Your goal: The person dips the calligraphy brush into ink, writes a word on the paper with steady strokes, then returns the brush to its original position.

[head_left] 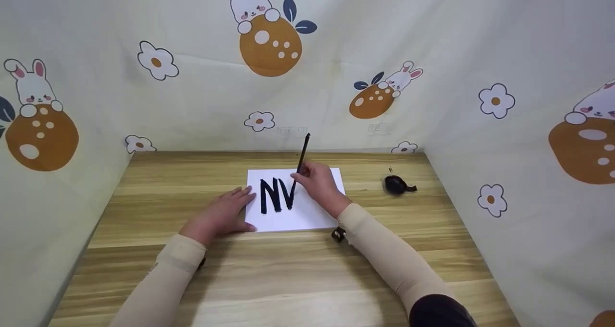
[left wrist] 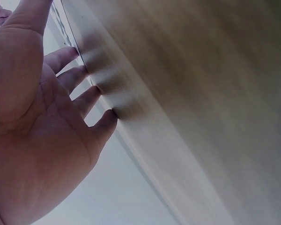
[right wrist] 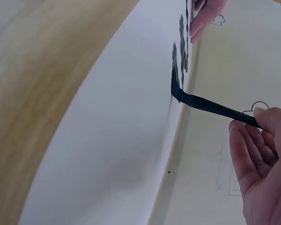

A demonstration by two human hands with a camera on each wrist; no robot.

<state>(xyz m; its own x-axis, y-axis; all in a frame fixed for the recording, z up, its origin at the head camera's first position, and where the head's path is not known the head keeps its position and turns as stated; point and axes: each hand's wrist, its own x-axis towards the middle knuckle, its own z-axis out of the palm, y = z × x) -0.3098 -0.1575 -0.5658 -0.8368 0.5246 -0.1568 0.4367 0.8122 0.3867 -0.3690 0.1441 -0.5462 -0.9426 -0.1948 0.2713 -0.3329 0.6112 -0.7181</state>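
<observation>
A white sheet of paper lies on the wooden table, bearing thick black strokes shaped like an N and a V. My right hand pinches a slim black paintbrush between thumb and fingers, its handle slanting up. In the right wrist view the brush has its bristles bent against the paper, at the end of a stroke. With fingers spread, my left hand rests at the sheet's left edge, fingertips and thumb on its border. From the left wrist, the fingers reach down to the table surface.
A small black rounded object with a short stem sits on the table to the right of the paper. Pale cloth printed with rabbits, oranges and flowers hangs behind and at both sides. A black wrist device shows under the right wrist.
</observation>
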